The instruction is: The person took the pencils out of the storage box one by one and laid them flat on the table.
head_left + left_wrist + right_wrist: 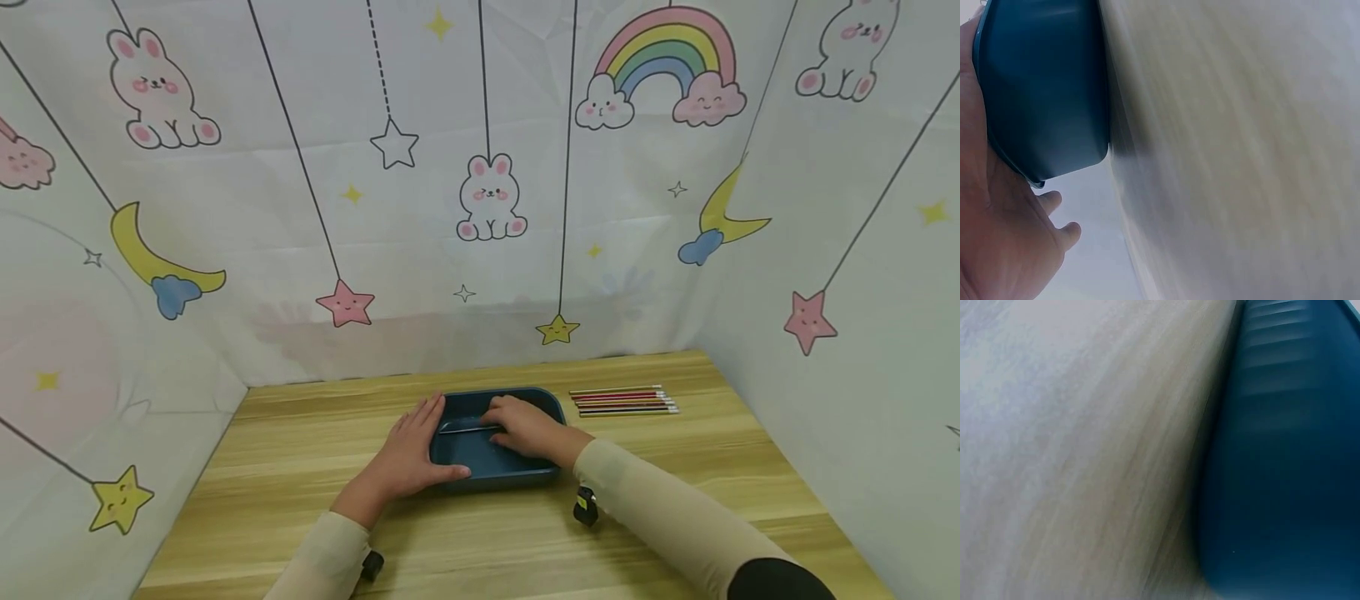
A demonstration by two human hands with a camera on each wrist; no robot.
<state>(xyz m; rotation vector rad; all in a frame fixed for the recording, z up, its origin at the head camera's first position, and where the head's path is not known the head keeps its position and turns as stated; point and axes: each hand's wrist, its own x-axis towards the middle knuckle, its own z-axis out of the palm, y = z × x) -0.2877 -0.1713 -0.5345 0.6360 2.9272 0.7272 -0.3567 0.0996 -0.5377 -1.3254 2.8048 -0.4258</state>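
A dark blue tray (495,482) with rounded corners and a low divider (465,427) across its inside sits on the table. My left hand (405,454) rests along its left side, fingers straight over the left rim and thumb stretched along the front. In the left wrist view, the palm lies against the tray wall (1047,94). My right hand (525,427) reaches over the right rim into the tray. Its bent fingers and thumb pinch the divider from both sides. The right wrist view shows only the tray's outer wall (1285,481), without the hand.
Several striped pencils (624,401) with white ends lie side by side just right of the tray. The wood-grain table (300,450) is bordered at the back and sides by white cloth (420,242) printed with rabbits, stars and moons.
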